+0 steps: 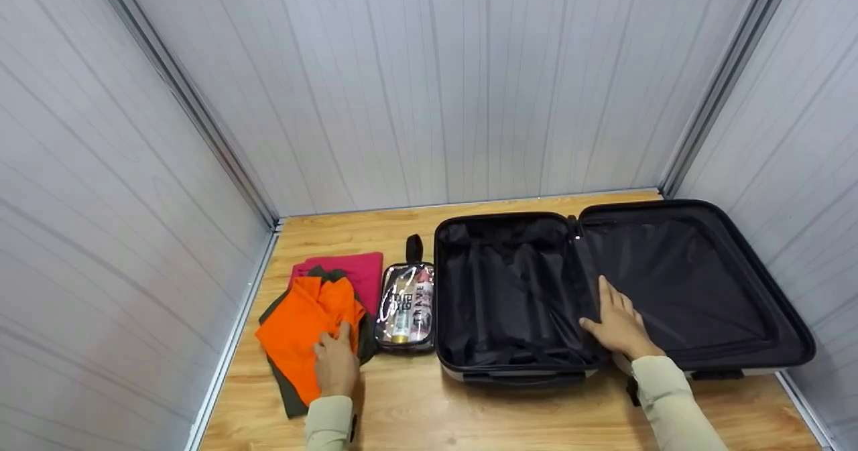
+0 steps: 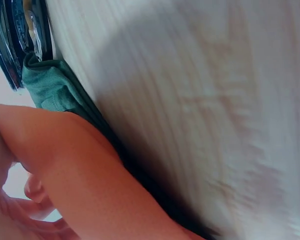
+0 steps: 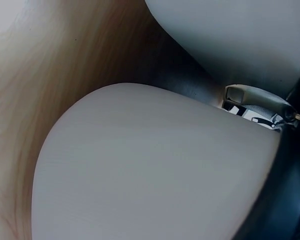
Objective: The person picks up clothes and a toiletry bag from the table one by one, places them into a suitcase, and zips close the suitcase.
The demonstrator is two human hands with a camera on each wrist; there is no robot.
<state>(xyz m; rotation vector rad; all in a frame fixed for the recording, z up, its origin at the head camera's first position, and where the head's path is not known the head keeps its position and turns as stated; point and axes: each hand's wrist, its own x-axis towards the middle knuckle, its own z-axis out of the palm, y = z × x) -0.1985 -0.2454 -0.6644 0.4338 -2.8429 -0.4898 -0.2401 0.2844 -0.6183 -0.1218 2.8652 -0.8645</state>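
An orange garment (image 1: 305,334) lies on top of dark green clothing (image 1: 288,391). My left hand (image 1: 335,364) is at its right part, and in the left wrist view the orange cloth (image 2: 85,170) rises between the thumb and curled fingers (image 2: 35,187). An open black-lined suitcase (image 1: 516,290) lies flat on the right. My right hand (image 1: 620,324) rests with fingers extended on the inner edge of its right half (image 1: 684,283), near the hinge side. The right wrist view shows only the pale outer shell (image 3: 155,160), with the hand hidden.
A pink folded garment (image 1: 365,270) lies partly under the pile. Between the clothes and suitcase sits a clear toiletry bag (image 1: 405,307) with bottles inside and a black loop. Pale panel walls (image 1: 429,89) enclose the wooden floor (image 1: 415,404) at the back and both sides.
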